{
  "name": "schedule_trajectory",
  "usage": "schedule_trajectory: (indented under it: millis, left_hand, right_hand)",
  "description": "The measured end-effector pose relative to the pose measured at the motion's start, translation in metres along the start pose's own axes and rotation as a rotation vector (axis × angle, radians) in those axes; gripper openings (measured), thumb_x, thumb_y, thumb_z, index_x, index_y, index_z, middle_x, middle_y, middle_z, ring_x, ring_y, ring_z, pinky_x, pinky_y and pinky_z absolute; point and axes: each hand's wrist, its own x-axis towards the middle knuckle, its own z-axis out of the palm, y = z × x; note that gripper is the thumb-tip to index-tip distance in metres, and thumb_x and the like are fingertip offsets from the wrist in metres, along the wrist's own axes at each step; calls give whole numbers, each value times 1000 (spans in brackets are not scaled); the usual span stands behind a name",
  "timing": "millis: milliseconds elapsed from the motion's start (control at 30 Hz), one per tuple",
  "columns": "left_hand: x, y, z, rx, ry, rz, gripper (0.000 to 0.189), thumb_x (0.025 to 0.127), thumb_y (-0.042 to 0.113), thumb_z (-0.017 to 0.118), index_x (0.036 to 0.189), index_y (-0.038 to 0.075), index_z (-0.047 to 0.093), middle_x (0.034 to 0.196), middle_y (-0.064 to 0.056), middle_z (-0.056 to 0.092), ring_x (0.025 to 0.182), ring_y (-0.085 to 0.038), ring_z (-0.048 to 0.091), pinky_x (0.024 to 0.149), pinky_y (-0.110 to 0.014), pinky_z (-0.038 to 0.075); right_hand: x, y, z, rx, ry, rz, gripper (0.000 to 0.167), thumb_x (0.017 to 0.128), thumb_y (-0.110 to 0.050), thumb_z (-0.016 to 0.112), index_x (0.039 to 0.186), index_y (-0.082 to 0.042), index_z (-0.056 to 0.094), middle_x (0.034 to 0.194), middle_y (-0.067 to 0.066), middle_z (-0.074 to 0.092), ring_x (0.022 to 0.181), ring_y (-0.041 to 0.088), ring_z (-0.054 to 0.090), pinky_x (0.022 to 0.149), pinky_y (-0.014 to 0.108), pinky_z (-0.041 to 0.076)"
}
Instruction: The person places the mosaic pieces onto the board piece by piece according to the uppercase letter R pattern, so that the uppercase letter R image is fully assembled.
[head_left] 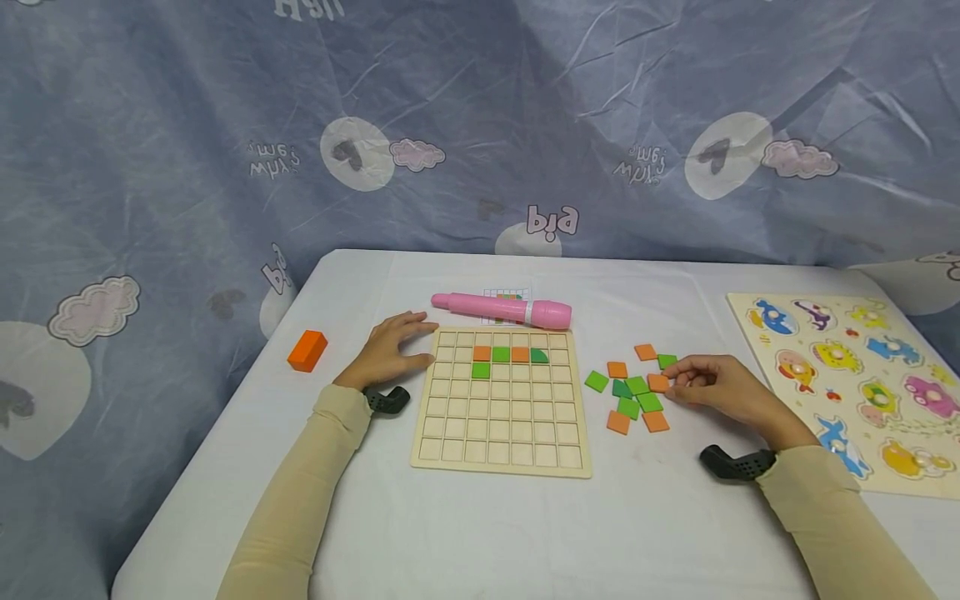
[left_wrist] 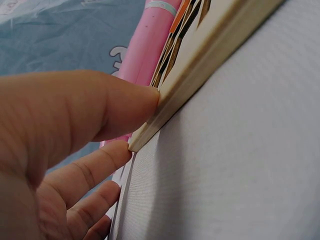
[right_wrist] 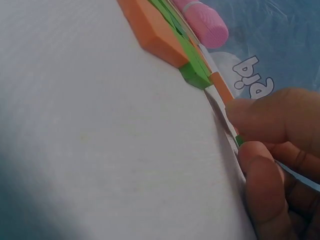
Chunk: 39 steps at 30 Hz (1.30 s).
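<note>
A wooden grid board [head_left: 501,408] lies flat, several orange and green tiles set in its upper rows. With thumb and fingertips, my left hand [head_left: 390,346] touches the board's left edge, fingers fairly straight; the left wrist view shows the thumb [left_wrist: 125,102] against the board's side [left_wrist: 180,92]. To the right of the board is a loose group of orange and green tiles [head_left: 628,408]. At that group's right side, my right hand [head_left: 723,392] pinches an orange square tile [head_left: 657,382]. Seen from the right wrist, this orange tile [right_wrist: 222,87] stands tilted at the thumb tip.
A pink pen-shaped object [head_left: 502,310] lies across a small printed card [head_left: 495,294] behind the board. An orange block [head_left: 307,351] is at the table's left. On the right is a large animal puzzle board [head_left: 847,375], close to the right forearm. A patterned cloth [head_left: 480,125] hangs behind.
</note>
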Motion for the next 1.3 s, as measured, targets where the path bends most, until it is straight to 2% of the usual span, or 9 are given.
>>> schedule_trajectory:
  millis: [300, 700, 900, 1067, 1300]
  left_hand:
    - [-1, 0, 0, -1, -4, -4, 63, 94, 31, 78, 152, 11, 63, 169, -16, 45, 161, -40, 27, 130, -62, 14]
    - [-1, 4, 0, -2, -3, -18, 63, 94, 31, 77, 152, 11, 63, 169, -15, 45, 162, -40, 26, 130, -62, 14]
    - [0, 3, 0, 3, -6, -11, 63, 94, 31, 76, 153, 11, 63, 169, -16, 44, 162, -40, 26, 130, -62, 14]
    - [0, 4, -1, 7, -11, -7, 64, 94, 31, 76, 153, 11, 63, 169, -15, 44, 162, -39, 26, 130, -61, 14]
    - [-1, 4, -1, -1, -4, -6, 63, 94, 31, 77, 152, 11, 63, 169, -16, 45, 162, -41, 26, 130, -62, 14]
  right_hand:
    - [0, -5, 0, 50, -17, -19, 30, 100, -1, 73, 125, 14, 67, 98, 3, 70, 77, 8, 61, 66, 22, 56]
    - [-3, -33, 6, 47, 3, -90, 29, 98, -1, 75, 123, 11, 69, 98, 5, 74, 79, 7, 66, 66, 24, 58]
    - [0, -46, 16, 57, -3, -115, 30, 97, -2, 76, 124, 9, 70, 100, 10, 78, 81, 6, 69, 69, 24, 59]
    - [4, -55, 26, 48, -20, -121, 32, 96, -4, 79, 124, 8, 70, 101, 13, 80, 80, 5, 69, 69, 23, 54]
    - [10, -71, 41, 54, -42, -84, 30, 96, -9, 80, 122, 3, 72, 98, 8, 81, 79, 9, 68, 68, 24, 56]
